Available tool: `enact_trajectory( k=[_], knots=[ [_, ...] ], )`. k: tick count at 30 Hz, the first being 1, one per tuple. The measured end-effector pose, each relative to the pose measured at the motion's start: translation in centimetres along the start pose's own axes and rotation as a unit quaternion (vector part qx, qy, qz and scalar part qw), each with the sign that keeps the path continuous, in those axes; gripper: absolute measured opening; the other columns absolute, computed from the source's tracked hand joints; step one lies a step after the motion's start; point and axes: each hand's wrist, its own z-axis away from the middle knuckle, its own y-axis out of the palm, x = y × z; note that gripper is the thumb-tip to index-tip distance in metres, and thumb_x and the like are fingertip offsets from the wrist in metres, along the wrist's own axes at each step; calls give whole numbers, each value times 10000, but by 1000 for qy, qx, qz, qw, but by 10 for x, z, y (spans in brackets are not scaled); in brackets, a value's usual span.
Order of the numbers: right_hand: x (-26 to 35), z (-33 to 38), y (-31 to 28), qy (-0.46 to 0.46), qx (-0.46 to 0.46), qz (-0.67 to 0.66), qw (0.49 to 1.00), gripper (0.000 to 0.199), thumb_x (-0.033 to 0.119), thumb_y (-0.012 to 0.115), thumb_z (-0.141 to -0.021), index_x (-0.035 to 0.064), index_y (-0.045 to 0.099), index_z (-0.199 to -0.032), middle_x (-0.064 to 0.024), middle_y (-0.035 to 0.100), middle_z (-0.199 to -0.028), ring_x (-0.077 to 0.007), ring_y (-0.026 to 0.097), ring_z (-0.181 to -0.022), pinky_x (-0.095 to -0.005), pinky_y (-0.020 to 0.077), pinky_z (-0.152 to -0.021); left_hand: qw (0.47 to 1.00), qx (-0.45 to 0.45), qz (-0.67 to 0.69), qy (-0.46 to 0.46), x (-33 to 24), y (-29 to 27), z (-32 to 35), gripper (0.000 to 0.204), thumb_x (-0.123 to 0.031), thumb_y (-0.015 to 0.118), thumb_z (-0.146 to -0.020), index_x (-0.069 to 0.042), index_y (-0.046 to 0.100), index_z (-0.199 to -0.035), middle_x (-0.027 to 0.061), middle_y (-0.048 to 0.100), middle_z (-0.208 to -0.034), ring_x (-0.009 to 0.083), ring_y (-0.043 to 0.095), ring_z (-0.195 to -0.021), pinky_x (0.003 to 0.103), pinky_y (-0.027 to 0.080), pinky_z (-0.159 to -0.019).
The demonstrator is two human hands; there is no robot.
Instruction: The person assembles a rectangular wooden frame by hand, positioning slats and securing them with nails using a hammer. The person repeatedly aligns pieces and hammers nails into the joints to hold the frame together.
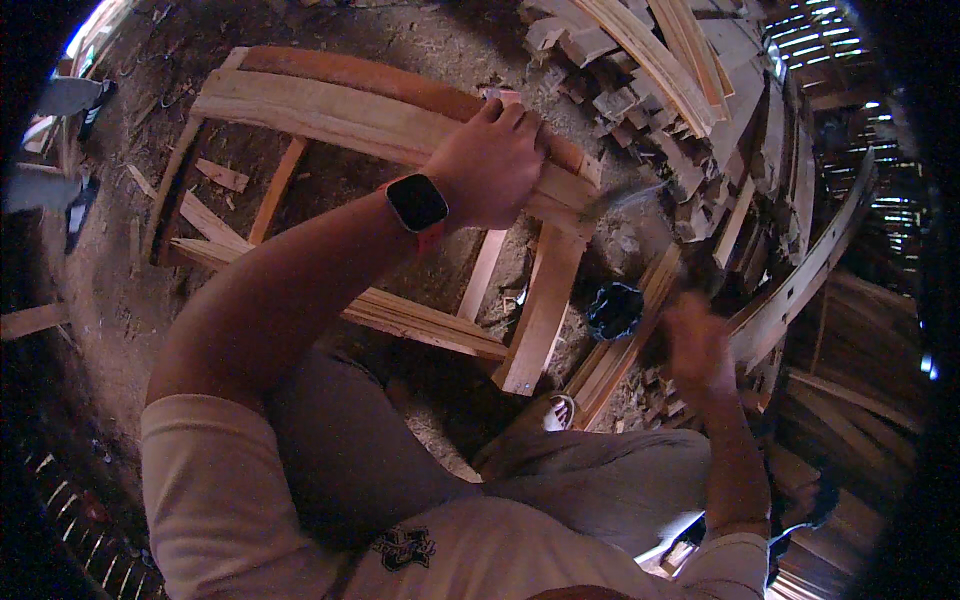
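Note:
A wooden frame with a curved top rail, side pieces and slats lies in front of me. My left hand, wearing a watch with a red band, grips the right part of its top rail, fingers curled over the far edge. A small pinkish object shows beside those fingers. To the right, my right hand is closed in a fist and smeared by motion. A blurred hammer-like tool extends from it; a grey streak reaches toward the frame's right corner. Its exact kind is unclear.
A dark round container with a bluish rim sits right of the frame, by a long timber. Cut wood is heaped at the far right, with a curved slotted board nearer. Another person's feet show at the left.

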Motion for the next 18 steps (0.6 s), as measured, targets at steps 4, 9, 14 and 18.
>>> enact_trajectory(
  k=[4, 9, 14, 18],
  knots=[
    [-5, -9, -15, 3, -54, 47, 997, 182, 211, 506, -1061, 39, 558, -1036, -27, 651, -773, -230, 612, -624, -406, 431, -541, 1000, 2, 13, 3, 2, -3, -2, 512, -293, 713, -678, 55, 699, -1053, 193, 640, -1117, 391, 557, -1148, 509, 431, -1036],
    [9, -7, -8, 13, 54, 114, 992, 200, 158, 504, -1053, 32, 581, -1187, -94, 640, -766, -307, 604, -657, -466, 441, -571, 999, 43, 0, 9, 2, -7, 2, 496, -299, 731, -670, 48, 710, -1024, 196, 635, -1105, 392, 550, -1155, 518, 427, -1041],
    [-21, -11, -12, -146, -156, 218, 952, 295, 290, 499, -1069, 15, 585, -1131, -112, 593, -733, -231, 538, -609, -387, 416, -551, 999, 27, 17, 12, 2, -5, -1, 512, -312, 732, -678, 56, 705, -1032, 214, 632, -1122, 415, 540, -1166, 534, 426, -1039],
    [-9, -3, -13, 30, -90, -153, 984, 311, 324, 527, -1058, 17, 577, -1074, -85, 577, -707, -197, 508, -576, -367, 414, -544, 1000, 16, 21, 8, 3, -5, 1, 522, -314, 732, -678, 61, 701, -1039, 221, 630, -1120, 430, 540, -1174, 540, 428, -1038]
  ],
)
